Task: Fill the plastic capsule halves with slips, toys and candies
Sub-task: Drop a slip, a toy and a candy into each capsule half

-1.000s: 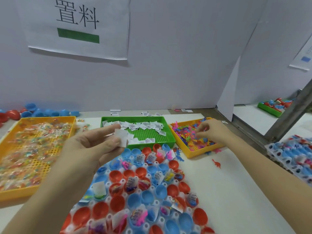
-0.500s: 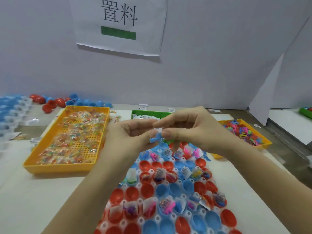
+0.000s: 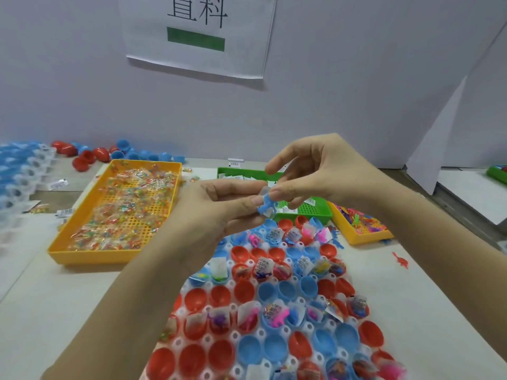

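Red and blue capsule halves (image 3: 277, 346) sit in a white holder tray (image 3: 233, 335) in front of me; several hold slips, toys or candies, others hold nothing. Above the tray's far end my two hands meet. My left hand (image 3: 216, 212) pinches a small blue toy figure (image 3: 266, 206) together with a white paper slip (image 3: 265, 192). The thumb and fingers of my right hand (image 3: 310, 176) pinch the same toy from the right.
An orange tray of wrapped candies (image 3: 120, 212) lies at the left. A green tray of slips (image 3: 310, 207) sits behind my hands, an orange tray of toys (image 3: 359, 226) to the right. Loose capsule halves (image 3: 90, 157) line the back wall. A red toy (image 3: 400, 261) lies on the table.
My right hand left the toy tray and came to my left hand with a blue toy. Both hands now hold the toy and slip together. The view has swung left.
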`<action>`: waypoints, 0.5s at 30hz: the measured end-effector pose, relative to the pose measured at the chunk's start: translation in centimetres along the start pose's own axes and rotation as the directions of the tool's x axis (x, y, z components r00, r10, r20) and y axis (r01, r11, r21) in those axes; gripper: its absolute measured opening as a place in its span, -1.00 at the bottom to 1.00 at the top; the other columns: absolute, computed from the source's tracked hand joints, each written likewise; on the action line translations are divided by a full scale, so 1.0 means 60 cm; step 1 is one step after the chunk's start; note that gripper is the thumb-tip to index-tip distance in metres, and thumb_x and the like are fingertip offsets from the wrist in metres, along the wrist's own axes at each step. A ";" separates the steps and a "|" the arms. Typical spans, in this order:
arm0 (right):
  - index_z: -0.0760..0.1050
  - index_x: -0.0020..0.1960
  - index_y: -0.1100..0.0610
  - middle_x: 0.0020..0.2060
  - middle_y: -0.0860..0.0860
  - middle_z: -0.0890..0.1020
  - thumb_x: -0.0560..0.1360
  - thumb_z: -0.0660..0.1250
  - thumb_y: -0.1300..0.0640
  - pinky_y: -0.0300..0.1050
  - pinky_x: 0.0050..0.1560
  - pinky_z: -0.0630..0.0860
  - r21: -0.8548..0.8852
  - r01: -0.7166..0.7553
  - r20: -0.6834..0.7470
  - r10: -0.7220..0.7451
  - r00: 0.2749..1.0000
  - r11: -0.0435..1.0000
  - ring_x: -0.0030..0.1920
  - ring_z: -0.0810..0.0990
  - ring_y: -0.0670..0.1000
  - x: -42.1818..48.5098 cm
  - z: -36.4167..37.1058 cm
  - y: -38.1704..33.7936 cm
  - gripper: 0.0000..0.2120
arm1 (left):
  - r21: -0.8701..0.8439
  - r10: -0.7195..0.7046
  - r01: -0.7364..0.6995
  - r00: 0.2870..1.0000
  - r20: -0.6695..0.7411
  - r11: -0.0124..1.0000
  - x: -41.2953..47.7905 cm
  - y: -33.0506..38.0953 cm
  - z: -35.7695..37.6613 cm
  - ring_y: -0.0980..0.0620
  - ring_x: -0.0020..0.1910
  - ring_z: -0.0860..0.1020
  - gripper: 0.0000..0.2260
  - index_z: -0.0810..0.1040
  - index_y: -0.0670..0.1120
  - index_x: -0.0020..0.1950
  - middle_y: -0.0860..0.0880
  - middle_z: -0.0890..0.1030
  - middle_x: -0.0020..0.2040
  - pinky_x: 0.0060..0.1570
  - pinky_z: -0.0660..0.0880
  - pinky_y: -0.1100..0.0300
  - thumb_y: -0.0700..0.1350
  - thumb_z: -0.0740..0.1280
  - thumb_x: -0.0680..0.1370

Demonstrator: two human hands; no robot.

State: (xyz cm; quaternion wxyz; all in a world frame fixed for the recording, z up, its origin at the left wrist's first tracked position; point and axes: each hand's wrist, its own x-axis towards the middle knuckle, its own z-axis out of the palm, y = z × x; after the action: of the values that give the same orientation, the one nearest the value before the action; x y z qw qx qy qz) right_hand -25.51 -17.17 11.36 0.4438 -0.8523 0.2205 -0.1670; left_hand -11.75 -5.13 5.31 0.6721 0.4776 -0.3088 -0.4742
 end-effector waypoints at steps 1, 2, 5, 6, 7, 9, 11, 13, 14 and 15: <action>0.61 -0.06 0.12 -0.28 0.10 0.71 0.27 0.54 0.23 -0.16 -0.28 0.64 -0.015 0.005 -0.002 -0.005 1.000 1.000 -0.31 0.69 0.03 -0.001 0.000 -0.001 -0.74 | -0.006 -0.016 0.016 1.000 0.018 1.000 0.000 0.001 -0.001 0.00 -0.24 0.70 -0.80 0.72 -0.17 -0.15 -0.14 0.72 -0.19 -0.30 0.60 0.30 -0.25 0.43 0.26; 0.61 -0.05 0.13 -0.28 0.09 0.71 0.28 0.54 0.23 -0.15 -0.27 0.64 -0.026 0.007 -0.002 -0.007 1.000 1.000 -0.29 0.69 0.02 -0.002 -0.002 -0.002 -0.73 | -0.011 -0.032 0.032 0.999 0.034 0.999 0.000 0.001 -0.001 -0.01 -0.23 0.71 -0.81 0.72 -0.17 -0.16 -0.16 0.72 -0.18 -0.30 0.61 0.29 -0.25 0.43 0.26; 0.60 -0.01 0.11 -0.25 0.09 0.71 0.27 0.53 0.21 -0.10 -0.24 0.66 -0.047 0.003 0.000 -0.003 1.000 0.999 -0.24 0.70 0.04 -0.005 -0.003 -0.004 -0.70 | -0.020 -0.067 0.069 0.995 0.068 0.997 0.001 0.003 -0.004 -0.05 -0.21 0.71 -0.81 0.73 -0.20 -0.13 -0.20 0.72 -0.13 -0.29 0.61 0.29 -0.25 0.43 0.28; 0.60 -0.01 0.10 -0.25 0.09 0.71 0.28 0.53 0.21 -0.09 -0.23 0.66 -0.054 0.003 0.001 -0.003 1.000 0.999 -0.24 0.70 0.05 -0.006 -0.002 -0.005 -0.70 | -0.023 -0.075 0.077 0.994 0.079 0.997 0.001 0.004 -0.005 -0.05 -0.21 0.72 -0.80 0.72 -0.20 -0.12 -0.20 0.72 -0.12 -0.30 0.61 0.29 -0.25 0.43 0.28; 0.60 -0.01 0.09 -0.25 0.09 0.71 0.29 0.53 0.22 -0.09 -0.23 0.66 -0.065 0.003 0.002 -0.003 1.000 0.998 -0.24 0.70 0.05 -0.007 -0.001 -0.005 -0.71 | -0.025 -0.078 0.081 0.993 0.091 0.996 0.000 0.005 -0.005 -0.05 -0.21 0.72 -0.78 0.72 -0.20 -0.10 -0.21 0.72 -0.10 -0.29 0.61 0.29 -0.24 0.44 0.27; 0.60 0.01 0.08 -0.25 0.09 0.70 0.32 0.53 0.22 -0.10 -0.22 0.66 -0.093 0.005 0.002 -0.005 1.000 0.996 -0.25 0.70 0.04 -0.009 0.002 -0.005 -0.72 | -0.016 -0.071 0.073 0.992 0.105 0.997 -0.001 0.005 -0.004 -0.06 -0.18 0.72 -0.72 0.74 -0.18 -0.10 -0.20 0.72 -0.08 -0.27 0.61 0.29 -0.20 0.50 0.21; 0.59 0.05 0.07 -0.24 0.11 0.70 0.35 0.52 0.21 -0.09 -0.21 0.66 -0.113 0.007 0.004 -0.006 1.000 0.994 -0.24 0.69 0.05 -0.013 0.004 -0.006 -0.71 | 0.010 -0.035 0.034 0.996 0.085 0.999 -0.005 0.002 -0.001 -0.07 -0.15 0.72 -0.70 0.74 -0.17 -0.13 -0.19 0.72 -0.09 -0.24 0.61 0.28 -0.19 0.53 0.16; 0.57 0.11 0.05 -0.21 0.08 0.69 0.38 0.50 0.20 -0.10 -0.21 0.66 -0.135 -0.002 0.007 0.003 1.000 0.991 -0.20 0.69 0.03 -0.020 0.009 -0.007 -0.68 | 0.077 0.031 -0.035 0.999 0.044 0.996 -0.014 -0.002 0.005 -0.05 -0.17 0.72 -0.74 0.74 -0.14 -0.17 -0.16 0.73 -0.15 -0.22 0.61 0.26 -0.22 0.52 0.16; 0.57 0.13 0.04 -0.18 0.06 0.69 0.40 0.49 0.19 -0.11 -0.21 0.66 -0.145 -0.013 0.010 0.015 1.000 0.989 -0.17 0.69 0.00 -0.025 0.013 -0.006 -0.68 | 0.113 0.067 -0.069 0.997 0.025 0.991 -0.020 -0.004 0.008 -0.02 -0.19 0.71 -0.76 0.74 -0.12 -0.18 -0.14 0.73 -0.18 -0.22 0.62 0.26 -0.23 0.51 0.17; 0.57 0.12 0.04 -0.16 0.05 0.69 0.42 0.47 0.17 -0.12 -0.22 0.65 -0.140 -0.028 0.016 0.031 0.999 0.990 -0.14 0.69 -0.01 -0.031 0.017 -0.005 -0.72 | 0.142 0.098 -0.098 0.995 0.007 0.985 -0.027 -0.004 0.010 0.00 -0.22 0.71 -0.77 0.73 -0.11 -0.16 -0.12 0.73 -0.21 -0.23 0.61 0.26 -0.26 0.51 0.21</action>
State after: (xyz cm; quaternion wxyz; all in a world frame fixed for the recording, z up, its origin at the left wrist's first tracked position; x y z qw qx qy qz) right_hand -26.53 -15.32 10.88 0.3874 -0.8795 0.2402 -0.1368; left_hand -12.94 -3.85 5.35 0.6587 0.5087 -0.3649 -0.4173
